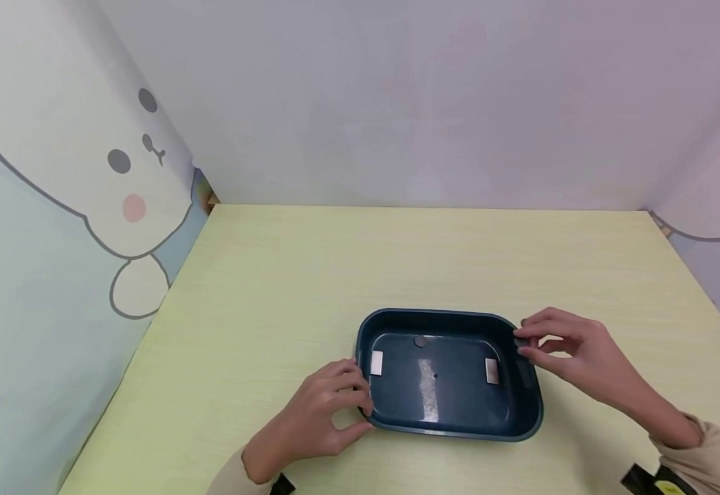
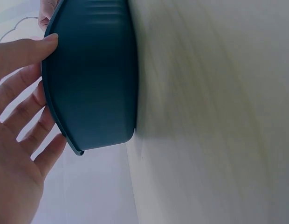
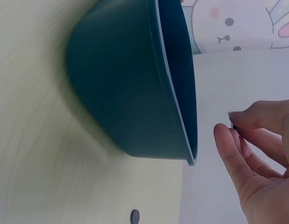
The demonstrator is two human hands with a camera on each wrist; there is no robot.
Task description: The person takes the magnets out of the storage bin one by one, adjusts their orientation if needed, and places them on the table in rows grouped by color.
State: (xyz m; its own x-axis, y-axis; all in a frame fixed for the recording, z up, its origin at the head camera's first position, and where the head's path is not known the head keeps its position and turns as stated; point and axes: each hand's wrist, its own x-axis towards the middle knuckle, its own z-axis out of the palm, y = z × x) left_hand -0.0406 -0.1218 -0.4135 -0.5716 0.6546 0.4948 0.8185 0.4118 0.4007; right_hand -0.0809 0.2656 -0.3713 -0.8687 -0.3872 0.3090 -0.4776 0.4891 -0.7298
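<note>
A dark blue rectangular tray [image 1: 446, 313] stands on the pale yellow table. Inside it lie two small silvery rectangles [image 1: 376, 362] [image 1: 492, 370] and a small grey disc [image 1: 420, 342]. My left hand [image 1: 355, 402] lies at the tray's left end with its fingers spread. In the left wrist view its fingertips [image 2: 50, 38] touch the tray [image 2: 93, 74] at the rim. My right hand [image 1: 534, 344] hovers at the tray's right rim. It pinches a small dark piece [image 3: 234, 127] between thumb and forefinger, just beside the tray [image 3: 121, 79].
A small grey disc [image 3: 134, 215] lies on the table by the tray, seen only in the right wrist view. Walls with a cartoon rabbit print [image 1: 87, 158] close in the table at the left, back and right. Bare tabletop [image 1: 397, 254] stretches behind the tray.
</note>
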